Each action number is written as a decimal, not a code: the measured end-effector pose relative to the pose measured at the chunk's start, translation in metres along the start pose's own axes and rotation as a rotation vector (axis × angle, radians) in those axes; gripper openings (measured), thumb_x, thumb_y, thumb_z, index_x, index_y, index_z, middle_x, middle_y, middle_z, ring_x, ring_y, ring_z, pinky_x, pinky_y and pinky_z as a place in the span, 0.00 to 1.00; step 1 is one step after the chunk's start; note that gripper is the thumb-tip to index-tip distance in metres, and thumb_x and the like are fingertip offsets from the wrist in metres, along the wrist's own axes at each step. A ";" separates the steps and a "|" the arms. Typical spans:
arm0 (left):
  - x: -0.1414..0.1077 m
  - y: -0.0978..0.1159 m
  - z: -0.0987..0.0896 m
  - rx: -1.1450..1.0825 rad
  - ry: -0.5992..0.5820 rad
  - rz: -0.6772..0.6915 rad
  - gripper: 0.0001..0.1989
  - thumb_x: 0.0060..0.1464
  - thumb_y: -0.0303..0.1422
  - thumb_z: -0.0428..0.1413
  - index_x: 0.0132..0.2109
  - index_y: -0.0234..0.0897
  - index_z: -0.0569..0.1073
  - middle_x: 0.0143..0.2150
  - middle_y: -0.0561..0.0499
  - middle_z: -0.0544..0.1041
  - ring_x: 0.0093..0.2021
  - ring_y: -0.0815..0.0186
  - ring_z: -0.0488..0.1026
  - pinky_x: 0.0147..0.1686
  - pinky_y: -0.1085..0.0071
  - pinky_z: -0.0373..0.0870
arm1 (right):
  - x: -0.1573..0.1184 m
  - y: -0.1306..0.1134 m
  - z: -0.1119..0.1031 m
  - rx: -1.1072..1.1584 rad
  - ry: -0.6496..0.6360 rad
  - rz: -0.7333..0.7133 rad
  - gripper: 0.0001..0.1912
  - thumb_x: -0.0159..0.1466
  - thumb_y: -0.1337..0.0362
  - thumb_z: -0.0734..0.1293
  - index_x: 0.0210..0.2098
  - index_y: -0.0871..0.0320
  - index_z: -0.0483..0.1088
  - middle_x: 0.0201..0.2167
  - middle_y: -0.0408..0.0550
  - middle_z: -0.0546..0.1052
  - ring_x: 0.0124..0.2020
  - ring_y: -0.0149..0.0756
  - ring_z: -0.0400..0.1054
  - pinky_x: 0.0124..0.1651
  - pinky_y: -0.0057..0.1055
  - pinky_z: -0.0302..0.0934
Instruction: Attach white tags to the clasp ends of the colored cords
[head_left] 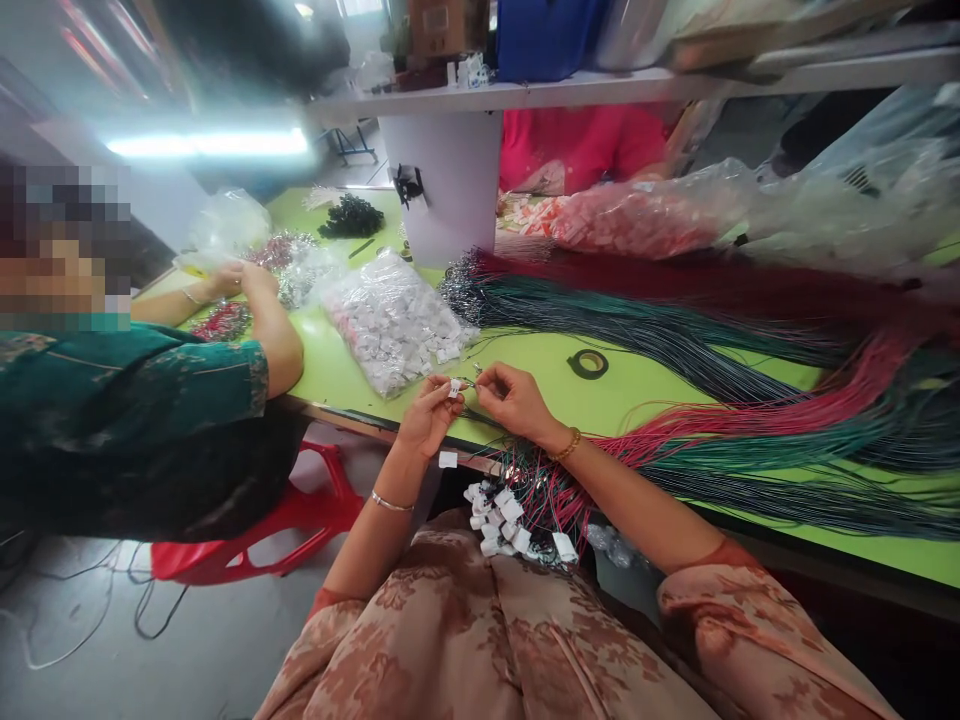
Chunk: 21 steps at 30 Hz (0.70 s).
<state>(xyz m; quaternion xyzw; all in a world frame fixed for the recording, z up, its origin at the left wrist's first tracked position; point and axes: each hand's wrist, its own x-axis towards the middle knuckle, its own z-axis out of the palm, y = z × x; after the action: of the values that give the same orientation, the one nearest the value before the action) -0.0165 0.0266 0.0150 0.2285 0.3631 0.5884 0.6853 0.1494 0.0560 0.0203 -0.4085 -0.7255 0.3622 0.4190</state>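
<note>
Between the fingers of my left hand (429, 418) is a small white plastic connector housing (454, 388). My right hand (517, 400) is closed in a pinch just to its right, on the thin end of a wire (471, 384) that points at the housing. Whether the wire tip sits inside the housing is too small to tell. Below my hands, at the table edge, hangs a bunch of wires with white connectors (501, 520) on their ends. A clear bag of white connector housings (397, 320) lies just beyond my left hand.
Long bundles of red, green and black wires (675, 330) stretch across the green table (525, 350) to the right. A roll of black tape (588, 364) lies beyond my right hand. Another person (150, 420) works at the left by a red stool (255, 530). A shelf (570, 92) crosses above.
</note>
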 end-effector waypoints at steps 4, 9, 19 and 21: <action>0.003 -0.003 -0.002 -0.014 0.029 -0.021 0.09 0.46 0.27 0.64 0.33 0.32 0.71 0.33 0.51 0.75 0.25 0.78 0.67 0.22 0.81 0.61 | -0.002 0.001 -0.001 -0.076 -0.012 -0.064 0.03 0.57 0.65 0.64 0.29 0.58 0.67 0.23 0.41 0.70 0.23 0.28 0.59 0.29 0.26 0.54; 0.004 -0.006 -0.003 -0.014 0.050 -0.035 0.12 0.43 0.30 0.67 0.32 0.32 0.72 0.28 0.54 0.71 0.22 0.79 0.64 0.17 0.83 0.56 | -0.005 0.001 -0.001 -0.178 -0.072 -0.157 0.01 0.58 0.67 0.63 0.29 0.58 0.66 0.25 0.44 0.71 0.27 0.30 0.61 0.32 0.27 0.55; 0.000 -0.020 0.001 0.202 0.158 0.140 0.18 0.39 0.40 0.70 0.31 0.32 0.74 0.23 0.56 0.71 0.20 0.78 0.65 0.19 0.80 0.59 | -0.005 0.004 0.004 -0.383 -0.158 -0.336 0.04 0.60 0.69 0.61 0.30 0.58 0.66 0.27 0.49 0.71 0.30 0.35 0.62 0.35 0.30 0.55; 0.000 -0.026 0.003 0.231 0.191 0.209 0.19 0.37 0.41 0.70 0.30 0.33 0.73 0.22 0.57 0.70 0.20 0.78 0.64 0.20 0.79 0.59 | -0.005 0.006 0.005 -0.315 -0.145 -0.257 0.04 0.61 0.68 0.61 0.29 0.58 0.66 0.26 0.47 0.71 0.29 0.33 0.62 0.34 0.29 0.54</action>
<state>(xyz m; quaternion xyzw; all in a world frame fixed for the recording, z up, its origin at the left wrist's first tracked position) 0.0029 0.0214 -0.0023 0.2854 0.4660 0.6296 0.5522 0.1479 0.0535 0.0115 -0.3460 -0.8476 0.2164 0.3392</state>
